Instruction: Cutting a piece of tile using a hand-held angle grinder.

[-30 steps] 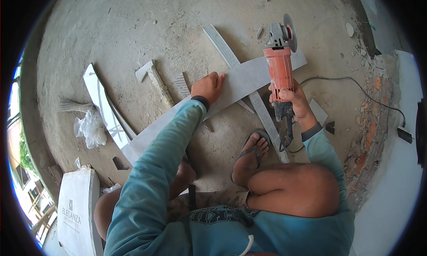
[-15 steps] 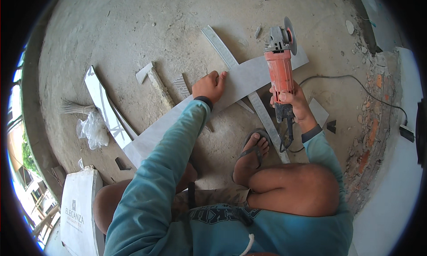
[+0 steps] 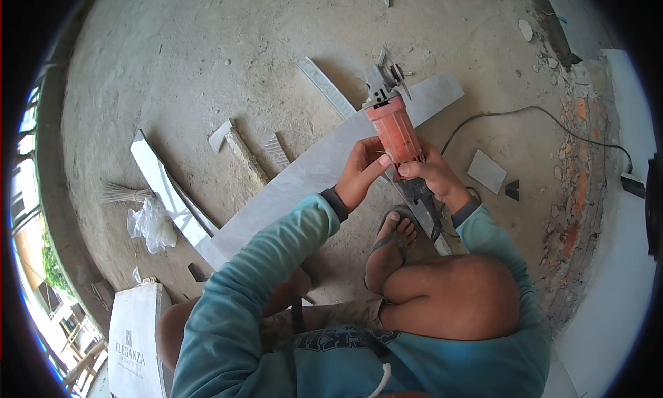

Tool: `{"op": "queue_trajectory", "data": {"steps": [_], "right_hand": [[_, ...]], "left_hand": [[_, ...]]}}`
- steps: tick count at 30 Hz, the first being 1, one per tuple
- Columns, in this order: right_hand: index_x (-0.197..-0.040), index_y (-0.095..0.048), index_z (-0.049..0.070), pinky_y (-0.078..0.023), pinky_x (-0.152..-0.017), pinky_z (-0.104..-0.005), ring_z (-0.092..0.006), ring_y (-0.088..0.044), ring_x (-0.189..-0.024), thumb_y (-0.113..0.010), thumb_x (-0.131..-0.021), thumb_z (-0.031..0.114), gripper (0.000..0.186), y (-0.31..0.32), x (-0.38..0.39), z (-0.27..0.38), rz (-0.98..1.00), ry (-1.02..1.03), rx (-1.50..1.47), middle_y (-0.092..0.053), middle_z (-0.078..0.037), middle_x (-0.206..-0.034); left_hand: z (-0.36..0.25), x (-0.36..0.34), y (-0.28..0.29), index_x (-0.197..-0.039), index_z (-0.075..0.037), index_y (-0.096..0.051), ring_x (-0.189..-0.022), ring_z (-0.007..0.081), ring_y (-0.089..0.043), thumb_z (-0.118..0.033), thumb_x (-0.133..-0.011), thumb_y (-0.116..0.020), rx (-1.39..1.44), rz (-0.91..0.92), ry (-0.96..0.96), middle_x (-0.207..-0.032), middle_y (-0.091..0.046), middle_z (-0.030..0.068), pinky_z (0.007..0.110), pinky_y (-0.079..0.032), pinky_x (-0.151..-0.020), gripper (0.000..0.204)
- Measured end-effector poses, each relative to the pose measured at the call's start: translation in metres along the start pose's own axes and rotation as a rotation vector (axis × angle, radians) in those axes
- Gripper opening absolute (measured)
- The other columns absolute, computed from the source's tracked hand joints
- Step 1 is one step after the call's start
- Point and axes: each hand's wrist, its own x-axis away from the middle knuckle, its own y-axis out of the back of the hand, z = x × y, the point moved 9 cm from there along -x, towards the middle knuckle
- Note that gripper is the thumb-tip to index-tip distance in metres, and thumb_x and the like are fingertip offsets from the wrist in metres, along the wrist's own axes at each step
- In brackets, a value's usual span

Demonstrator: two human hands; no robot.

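I hold a red angle grinder (image 3: 396,127) with both hands, its grey head and disc pointing away from me. The rear of its body is in my right hand (image 3: 435,175), thumb across the casing. My left hand (image 3: 360,174) grips the body from the left, its thumb against the red casing and some fingers hidden behind. Beneath the grinder lies a long grey tile strip (image 3: 297,180), running from lower left to upper right. A metal channel bar (image 3: 328,87) passes under the strip, and its near end comes close to my foot.
A hammer (image 3: 237,149) and a ridged offcut (image 3: 277,150) lie beyond the strip. White curved strips (image 3: 166,184), a plastic bag (image 3: 152,225) and a white box (image 3: 138,332) are left. A black cord (image 3: 511,110) runs right, past a square tile piece (image 3: 487,171) and broken wall edge.
My left hand has left the tile strip and moved right onto the grinder. My right hand has brought the grinder left and nearer, and its disc now shows more edge-on.
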Motion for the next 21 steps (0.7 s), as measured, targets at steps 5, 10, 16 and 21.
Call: {"op": "queue_trajectory", "data": {"steps": [5, 10, 16, 21], "right_hand": [[-0.118, -0.056, -0.001, -0.056, -0.076, -0.0311, -0.0154, -0.065, -0.084, -0.076, -0.075, 0.021, 0.053, -0.016, -0.002, -0.008, 0.098, -0.060, -0.043, -0.063, -0.008, -0.099], [-0.112, -0.057, -0.003, -0.054, -0.074, -0.0293, -0.0149, -0.065, -0.082, -0.076, -0.074, 0.022, 0.049, -0.035, 0.003, -0.017, 0.120, -0.089, 0.006, -0.064, -0.008, -0.098], [-0.106, -0.056, -0.007, -0.053, -0.078, -0.0387, -0.0323, -0.067, -0.085, -0.079, -0.065, 0.023, 0.055, -0.031, 0.020, -0.004, -0.141, 0.155, 0.703, -0.065, -0.020, -0.093], [-0.113, -0.053, -0.005, -0.051, -0.082, -0.0389, -0.0362, -0.067, -0.097, -0.078, -0.066, 0.022, 0.060, -0.029, 0.017, -0.012, -0.222, 0.096, 0.769, -0.066, -0.023, -0.104]], "left_hand": [[0.000, -0.019, -0.021, -0.127, -0.002, -0.048, -0.099, 0.0217, -0.061, -0.037, -0.090, -0.066, 0.378, -0.021, 0.216, -0.113, -0.059, 0.0102, 0.038, -0.049, -0.091, 0.053], [-0.005, -0.005, 0.002, -0.113, -0.002, -0.053, -0.088, 0.0196, -0.062, -0.026, -0.084, -0.070, 0.284, -0.194, 0.037, -0.099, -0.061, 0.0090, 0.035, -0.052, -0.078, 0.040], [0.012, 0.000, 0.009, -0.121, -0.004, -0.047, -0.092, 0.0200, -0.062, -0.028, -0.088, -0.065, 0.167, -0.207, 0.014, -0.104, -0.059, 0.0099, 0.035, -0.053, -0.081, 0.044], [0.020, -0.006, 0.019, -0.126, -0.005, -0.045, -0.098, 0.0200, -0.061, -0.033, -0.089, -0.068, 0.179, -0.217, 0.027, -0.109, -0.057, 0.0098, 0.035, -0.053, -0.084, 0.052]]}}
